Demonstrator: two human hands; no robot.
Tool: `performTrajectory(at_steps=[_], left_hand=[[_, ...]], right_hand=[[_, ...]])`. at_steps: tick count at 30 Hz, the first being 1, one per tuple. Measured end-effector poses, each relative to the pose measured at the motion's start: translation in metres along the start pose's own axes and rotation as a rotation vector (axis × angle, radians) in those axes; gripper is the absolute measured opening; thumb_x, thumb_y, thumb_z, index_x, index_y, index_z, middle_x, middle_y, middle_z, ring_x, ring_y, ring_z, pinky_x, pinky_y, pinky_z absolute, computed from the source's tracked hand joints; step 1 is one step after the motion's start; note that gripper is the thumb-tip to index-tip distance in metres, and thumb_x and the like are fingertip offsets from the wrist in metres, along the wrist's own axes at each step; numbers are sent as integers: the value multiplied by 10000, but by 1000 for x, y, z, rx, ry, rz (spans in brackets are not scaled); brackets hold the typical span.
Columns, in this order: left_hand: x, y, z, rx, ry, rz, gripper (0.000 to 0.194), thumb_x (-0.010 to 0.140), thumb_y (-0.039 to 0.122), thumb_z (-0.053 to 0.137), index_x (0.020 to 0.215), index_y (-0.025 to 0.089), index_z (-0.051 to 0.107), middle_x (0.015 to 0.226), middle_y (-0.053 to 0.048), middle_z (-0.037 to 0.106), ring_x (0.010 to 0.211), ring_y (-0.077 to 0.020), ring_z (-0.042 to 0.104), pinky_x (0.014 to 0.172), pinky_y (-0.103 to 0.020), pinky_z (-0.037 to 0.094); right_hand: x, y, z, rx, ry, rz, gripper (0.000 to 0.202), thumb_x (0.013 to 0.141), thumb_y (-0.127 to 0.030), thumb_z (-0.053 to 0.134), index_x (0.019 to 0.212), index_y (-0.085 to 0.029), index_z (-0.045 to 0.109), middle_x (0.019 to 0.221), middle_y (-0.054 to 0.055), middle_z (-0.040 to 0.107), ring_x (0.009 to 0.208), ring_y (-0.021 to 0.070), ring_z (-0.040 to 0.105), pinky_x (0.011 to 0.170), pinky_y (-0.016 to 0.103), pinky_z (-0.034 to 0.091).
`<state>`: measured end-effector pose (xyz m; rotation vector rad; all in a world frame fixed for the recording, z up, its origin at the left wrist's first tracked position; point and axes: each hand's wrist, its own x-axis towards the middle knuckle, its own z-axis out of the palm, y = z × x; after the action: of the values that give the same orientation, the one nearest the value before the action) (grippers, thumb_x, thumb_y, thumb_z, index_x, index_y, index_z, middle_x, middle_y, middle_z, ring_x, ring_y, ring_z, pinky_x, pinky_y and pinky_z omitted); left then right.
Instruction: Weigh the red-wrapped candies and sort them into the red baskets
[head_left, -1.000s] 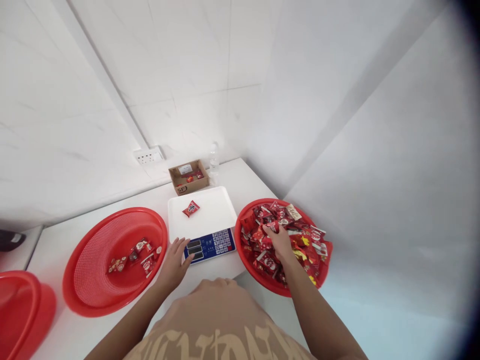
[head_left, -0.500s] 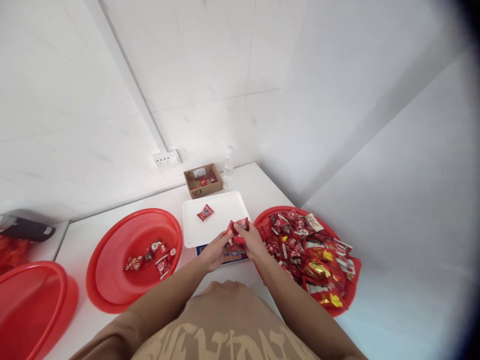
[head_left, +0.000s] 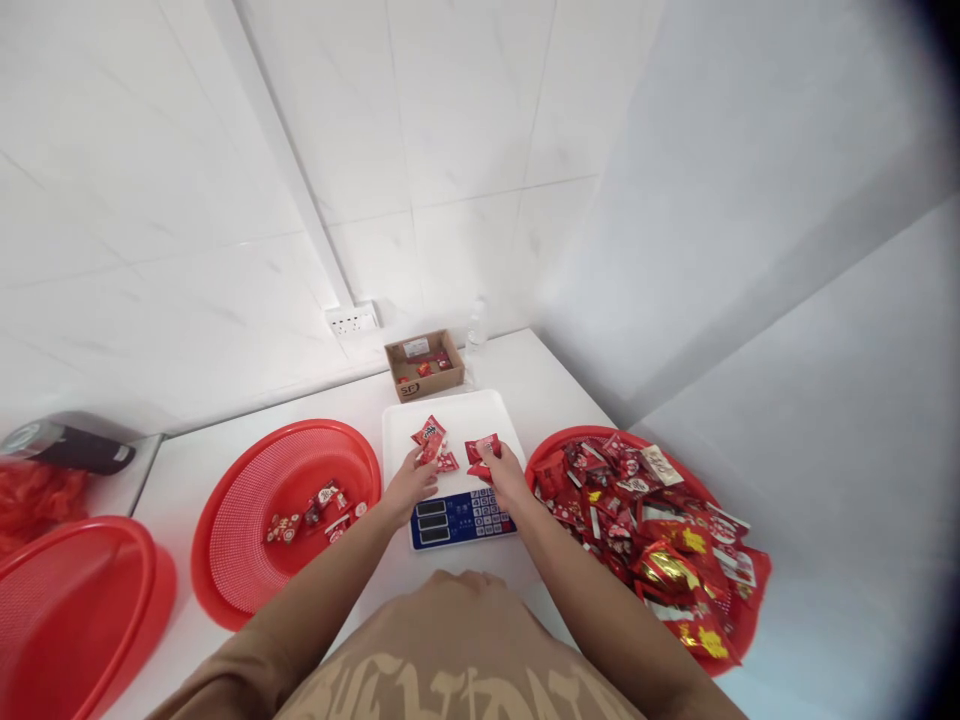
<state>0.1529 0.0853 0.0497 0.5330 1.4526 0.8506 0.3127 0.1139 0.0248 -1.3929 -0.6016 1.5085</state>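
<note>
My left hand (head_left: 409,487) is over the near left part of a scale's white tray (head_left: 487,408). Its fingers are closed on a small red candy packet (head_left: 433,452), which touches or overlaps another red candy packet (head_left: 430,430) lying on the tray. My right hand (head_left: 507,478) is at the tray's right side, thumb and fingers closed around red candy packets (head_left: 482,447); how many is hard to tell. Below the tray, the scale's blue panel (head_left: 463,518) shows displays and number keys between my forearms.
To the right, a red basket (head_left: 555,437) is heaped with red packets. A red mesh basket (head_left: 225,540) with several packets stands left, another red basket (head_left: 142,600) farther left. Behind the scale are a cardboard box (head_left: 427,386) and clear bottle (head_left: 475,330). A dark flask (head_left: 82,450) lies far left.
My hands have separated; the left moved left to the packet on the tray with a packet in its fingers. The right still holds packets. The scale's panel is now uncovered. The view has shifted slightly.
</note>
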Motion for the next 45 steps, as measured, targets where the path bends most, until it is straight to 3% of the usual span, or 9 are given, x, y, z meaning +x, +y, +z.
performTrajectory(at_steps=[4, 7, 15, 18, 23, 29, 34, 40, 45], left_hand=[[-7, -3, -8, 164, 119, 119, 709, 704, 345, 696, 1327, 282, 364, 1483, -113, 236, 1073, -225, 532, 757, -291, 505], [-17, -8, -7, 205, 122, 177, 646, 709, 373, 686, 1287, 254, 424, 1427, -122, 337, 1009, -218, 559, 739, -293, 506], [-41, -26, 21, -39, -343, -61, 461, 756, 455, 630, 1155, 244, 537, 1042, -66, 632, 843, -158, 620, 751, -310, 507], [-43, -28, 22, -80, -310, -126, 374, 759, 411, 643, 1071, 220, 566, 939, -47, 651, 754, -138, 625, 714, -287, 511], [-44, -32, 10, -99, -205, -196, 292, 763, 394, 645, 962, 201, 553, 840, -29, 651, 682, -119, 614, 661, -256, 515], [-51, -36, 7, -61, -241, -220, 330, 739, 425, 659, 952, 199, 547, 882, -37, 647, 705, -127, 606, 679, -270, 500], [-56, -36, 5, -43, -246, -217, 338, 717, 428, 674, 948, 208, 563, 863, -25, 618, 713, -137, 593, 693, -290, 488], [-59, -37, -2, -34, -236, -226, 364, 708, 441, 675, 968, 214, 558, 865, -20, 605, 718, -133, 591, 698, -284, 483], [-59, -37, -3, -69, -273, -237, 366, 715, 430, 678, 965, 209, 530, 870, -23, 614, 714, -139, 621, 692, -285, 494]], right_hand=[[-5, 2, -11, 24, -24, 81, 340, 598, -402, 738, 786, -204, 536, 679, -30, 600, 541, 103, 576, 462, 197, 450], [-13, 2, -15, 25, -73, 100, 348, 597, -417, 740, 793, -204, 547, 678, -24, 619, 564, 116, 590, 495, 213, 463], [-51, 5, -23, -284, -515, -81, 272, 683, -394, 664, 858, -186, 645, 808, 1, 665, 773, 160, 591, 748, 295, 466], [-51, -1, -41, -454, -407, -199, 284, 684, -308, 643, 947, -203, 647, 856, 5, 656, 789, 165, 581, 760, 304, 455], [-25, -26, -100, -881, -17, -346, 400, 750, -196, 522, 1140, -252, 590, 897, 28, 641, 787, 169, 583, 758, 297, 425], [-5, -38, -139, -1366, -35, -311, 333, 717, -97, 520, 996, -225, 648, 832, 55, 668, 769, 191, 597, 675, 269, 373], [-25, -51, -130, -1389, -40, -306, 171, 712, -103, 510, 761, -214, 631, 750, 30, 657, 724, 178, 585, 640, 259, 354], [-43, -75, -88, -991, -111, -565, 247, 765, -195, 517, 970, -241, 646, 1016, 36, 665, 935, 195, 585, 845, 313, 407], [-47, -56, -68, -935, -167, -457, 396, 727, -180, 553, 1108, -258, 630, 1036, 47, 660, 918, 201, 591, 892, 362, 416]])
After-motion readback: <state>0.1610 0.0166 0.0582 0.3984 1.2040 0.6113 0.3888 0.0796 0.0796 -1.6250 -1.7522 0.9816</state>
